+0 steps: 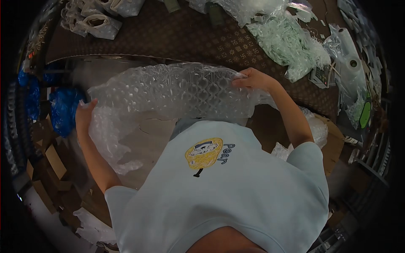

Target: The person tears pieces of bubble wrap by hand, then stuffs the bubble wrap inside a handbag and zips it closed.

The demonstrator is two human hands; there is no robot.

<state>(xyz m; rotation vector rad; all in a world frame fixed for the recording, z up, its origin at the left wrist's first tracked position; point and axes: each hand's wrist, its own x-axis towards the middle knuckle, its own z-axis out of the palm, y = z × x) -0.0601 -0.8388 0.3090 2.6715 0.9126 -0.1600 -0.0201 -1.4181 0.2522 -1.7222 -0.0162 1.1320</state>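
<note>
Bubble wrap [181,90] held out between left fingers [93,102] and right fingers [242,82], brown patterned surface [177,40] beyond

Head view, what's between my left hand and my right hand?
A sheet of clear bubble wrap spans the stretch between your left hand and right hand, as the head view shows.

Shows clear, round-celled bubble wrap [206,95] between left hand [85,110] and right hand [256,79], brown cloth [168,46] with paler geometric motifs beyond both, bright-blue plastic [63,110] beside the left, light-blue shirt [249,168] with yellow print [204,154] nearer than either.
</note>
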